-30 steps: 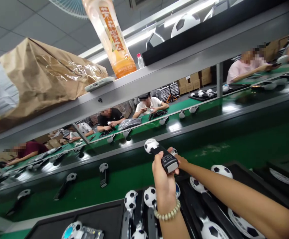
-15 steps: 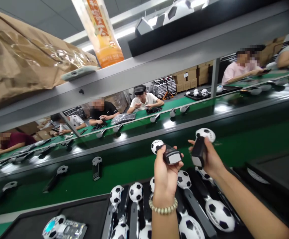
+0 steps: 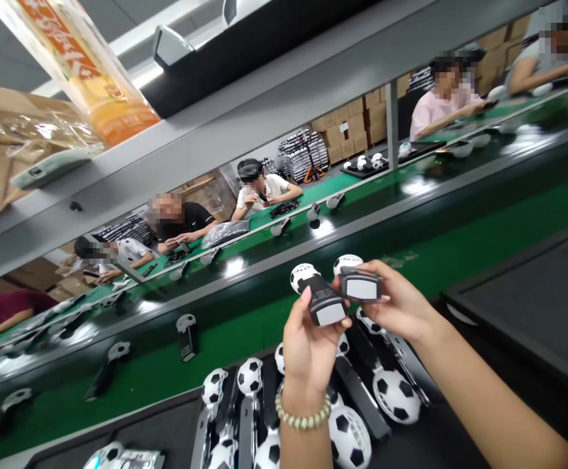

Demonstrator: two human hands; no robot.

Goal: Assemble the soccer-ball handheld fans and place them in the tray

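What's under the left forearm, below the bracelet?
Football-headed devices show on both sides of the left forearm; whatever lies directly beneath it is covered, so I can't tell.

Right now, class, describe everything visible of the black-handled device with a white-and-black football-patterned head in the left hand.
The black-handled device looks like hard plastic. Its rounded football-patterned head points away and leftward; the tapered handle widens toward a flat, pale grey end face turned to the camera. Faint markings on the handle are unreadable. It is tilted, held above the tray by the bare left hand, thumb along its side. A similar device is close beside it; contact is unclear.
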